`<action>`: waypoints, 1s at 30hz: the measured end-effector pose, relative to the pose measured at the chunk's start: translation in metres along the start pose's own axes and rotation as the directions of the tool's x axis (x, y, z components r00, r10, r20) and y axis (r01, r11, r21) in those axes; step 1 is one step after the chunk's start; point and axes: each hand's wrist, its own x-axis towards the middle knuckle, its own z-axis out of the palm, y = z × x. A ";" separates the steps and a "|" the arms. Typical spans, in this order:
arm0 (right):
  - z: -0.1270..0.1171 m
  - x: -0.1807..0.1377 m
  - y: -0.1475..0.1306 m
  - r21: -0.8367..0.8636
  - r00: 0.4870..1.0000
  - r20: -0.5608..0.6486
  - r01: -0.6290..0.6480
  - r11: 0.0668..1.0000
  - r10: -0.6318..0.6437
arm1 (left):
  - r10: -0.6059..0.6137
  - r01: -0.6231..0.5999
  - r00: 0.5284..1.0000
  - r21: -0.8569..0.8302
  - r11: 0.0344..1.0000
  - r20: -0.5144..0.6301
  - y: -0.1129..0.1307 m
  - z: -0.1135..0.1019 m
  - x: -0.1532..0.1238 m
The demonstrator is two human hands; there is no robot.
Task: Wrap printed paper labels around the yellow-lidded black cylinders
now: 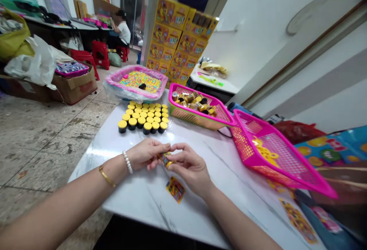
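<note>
My left hand and my right hand meet over the white table, both pinched on one small bottle with a yellow printed label. The left wrist wears a pearl bracelet and a gold bangle. A loose yellow label sticker lies flat on the table just below the hands. Beyond the hands stands a block of several small black bottles with yellow caps.
A pink basket of labelled bottles and a tilted pink basket sit at the right. A pink tub of coloured candy lies behind. Yellow cartons are stacked at the back. A person sits far off.
</note>
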 end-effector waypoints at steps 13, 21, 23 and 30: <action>-0.093 0.096 -0.026 -0.620 0.956 -0.270 -0.080 0.780 -0.116 | 0.035 -0.052 0.988 -0.110 0.993 -0.149 0.010 -0.002 -0.006; -0.040 -0.004 0.021 -0.688 0.999 -0.028 -0.046 0.724 0.036 | 0.046 -0.030 0.982 0.088 0.996 -0.185 0.005 0.003 -0.003; -0.040 0.000 0.024 -0.702 1.000 -0.014 -0.018 0.712 0.012 | 0.052 -0.025 0.978 0.133 0.991 -0.201 0.003 0.004 -0.002; -0.046 0.010 0.019 -0.713 0.999 0.039 0.017 0.701 0.015 | 0.087 -0.042 0.963 0.173 0.984 -0.257 0.005 0.003 -0.002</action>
